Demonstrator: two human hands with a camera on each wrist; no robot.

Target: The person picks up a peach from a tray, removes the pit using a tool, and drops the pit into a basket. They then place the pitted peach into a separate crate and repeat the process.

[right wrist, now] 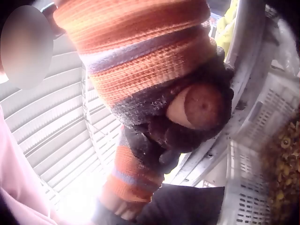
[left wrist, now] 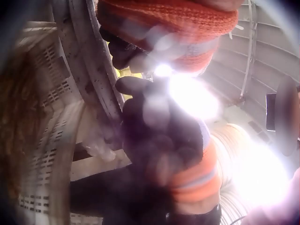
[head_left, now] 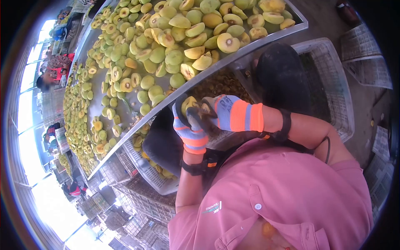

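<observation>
The left hand, in a grey and orange glove with dark fingers, grips a yellow-green fruit above the lap. Close beside it, the gloved right hand has its fingers curled round a brown handle-like object. The round end of that object shows in the right wrist view, where its other end is hidden. Glare and dark fingers hide the fruit's contact in the left wrist view. Many halved green fruits lie on the metal-edged table just beyond the hands.
White plastic crates stand by the legs, one with yellow-green pieces. Small brown and yellow scraps lie below the table edge. Stacked crates stand at the right, and other people are along the far left.
</observation>
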